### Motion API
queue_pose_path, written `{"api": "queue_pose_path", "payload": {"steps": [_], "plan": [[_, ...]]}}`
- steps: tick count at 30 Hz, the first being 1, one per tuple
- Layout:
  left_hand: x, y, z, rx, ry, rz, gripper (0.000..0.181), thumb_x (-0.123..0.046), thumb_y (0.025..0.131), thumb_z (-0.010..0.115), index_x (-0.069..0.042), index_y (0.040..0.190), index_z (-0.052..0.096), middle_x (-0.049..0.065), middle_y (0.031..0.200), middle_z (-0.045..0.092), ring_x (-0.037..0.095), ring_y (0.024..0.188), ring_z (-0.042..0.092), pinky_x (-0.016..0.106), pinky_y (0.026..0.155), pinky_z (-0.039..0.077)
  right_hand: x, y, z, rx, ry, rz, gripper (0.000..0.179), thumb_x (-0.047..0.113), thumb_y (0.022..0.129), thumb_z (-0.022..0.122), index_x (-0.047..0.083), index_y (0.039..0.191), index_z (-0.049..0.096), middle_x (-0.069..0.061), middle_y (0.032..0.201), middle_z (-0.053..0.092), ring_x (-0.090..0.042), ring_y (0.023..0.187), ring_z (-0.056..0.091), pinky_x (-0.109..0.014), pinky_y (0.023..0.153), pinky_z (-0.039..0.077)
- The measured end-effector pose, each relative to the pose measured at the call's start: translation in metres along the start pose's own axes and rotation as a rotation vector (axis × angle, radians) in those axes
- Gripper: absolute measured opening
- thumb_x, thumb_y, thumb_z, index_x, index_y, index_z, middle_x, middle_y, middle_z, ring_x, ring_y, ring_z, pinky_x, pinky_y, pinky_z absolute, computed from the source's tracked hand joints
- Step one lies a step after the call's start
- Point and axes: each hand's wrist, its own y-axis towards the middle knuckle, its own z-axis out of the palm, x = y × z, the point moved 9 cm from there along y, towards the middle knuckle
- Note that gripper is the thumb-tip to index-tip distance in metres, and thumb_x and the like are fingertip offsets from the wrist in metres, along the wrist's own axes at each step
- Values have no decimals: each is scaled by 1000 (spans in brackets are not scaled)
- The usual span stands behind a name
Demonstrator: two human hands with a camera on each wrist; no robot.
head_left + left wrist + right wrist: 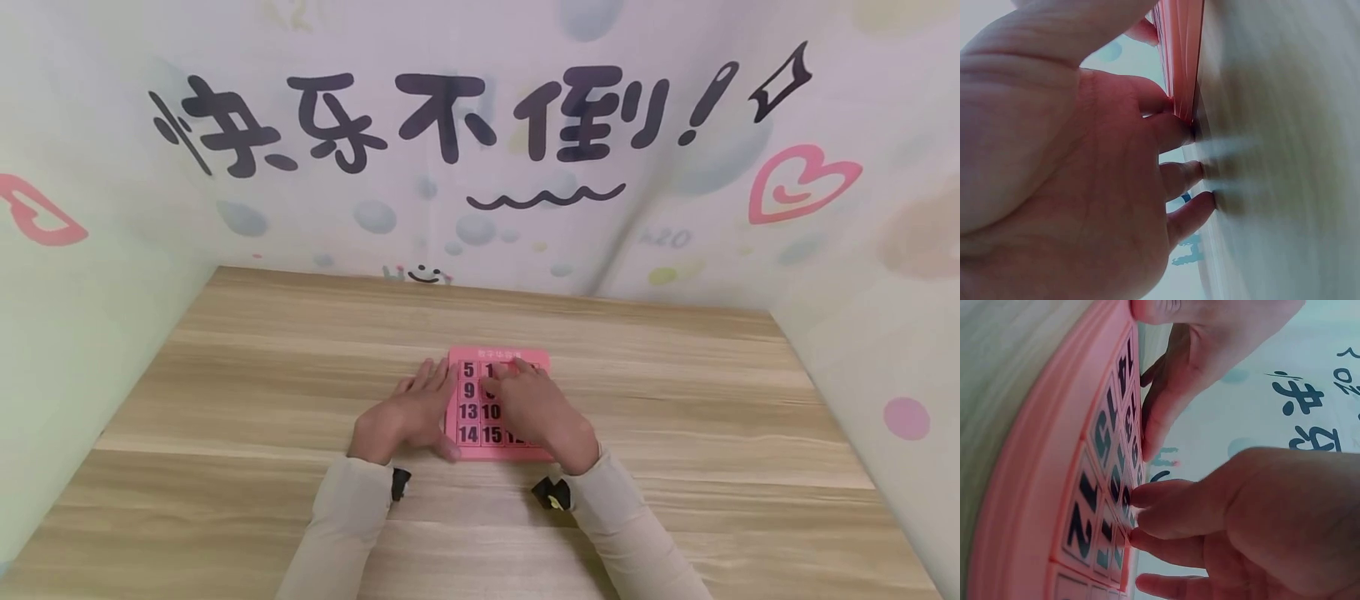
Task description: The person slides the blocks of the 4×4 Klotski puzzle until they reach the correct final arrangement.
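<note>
"Spread, not clamped, the left hand (412,412) braces the pink puzzle (487,454) along its left edge; the right hand (536,404) touches the number tiles (491,434) loosely."

"Flat on that table (300,517), it could skid if the bracing slackens; slanted pressure might jam a tile."

two grips (408,414) (534,406), one pink number board (495,455), one wooden table (225,417), two sleeves (341,512) (633,525)

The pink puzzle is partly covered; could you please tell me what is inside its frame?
Inside the pink puzzle are numbered tiles, including 5, 9, 13, 14, 10, 15 and 12. The right hand hides others in the head view.
</note>
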Motion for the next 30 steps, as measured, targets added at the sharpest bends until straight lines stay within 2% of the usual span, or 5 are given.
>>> {"api": "queue_pose_path", "payload": {"steps": [3, 11, 16, 21, 30], "plan": [[1, -1, 1, 1, -4, 2, 123, -33, 73, 86, -7, 160, 2, 11, 167, -8, 31, 153, -13, 49, 124, -2, -1, 0, 2, 17, 7, 8, 56, -1, 96, 45, 24, 145, 53, -6, 157, 39, -37, 146, 32, -58, 117, 29], [5, -2, 6, -4, -19, 8, 123, -33, 73, 87, -7, 160, 3, 11, 167, -7, 32, 153, -12, 50, 125, -1, -7, -2, 0, 9, 22, -26, 46, 19, 104, 44, 26, 150, 45, -2, 157, 40, -37, 145, 34, -60, 114, 32], [5, -1, 5, -13, -37, 11, 124, -30, 73, 88, -6, 160, 2, 11, 167, -7, 32, 153, -12, 50, 125, 0, -27, -8, -5, 56, 11, 32, 45, 9, 101, 45, 18, 144, 53, -9, 156, 42, -43, 144, 33, -63, 114, 31], [4, 0, 3, -16, -28, 10, 125, -31, 72, 87, -7, 160, 1, 11, 167, -8, 31, 153, -13, 50, 124, -1, -47, -18, -6, 136, 27, 102, 53, -5, 97, 40, 13, 146, 50, -14, 157, 38, -47, 144, 30, -65, 114, 27], [1, 1, 1, -18, -17, 11, 125, -30, 73, 87, -7, 160, 1, 10, 167, -7, 30, 153, -13, 48, 125, 0, -47, -19, -10, 112, -5, 71, 44, 0, 101, 39, 9, 140, 56, -17, 150, 48, -45, 138, 41, -64, 110, 36]]}}
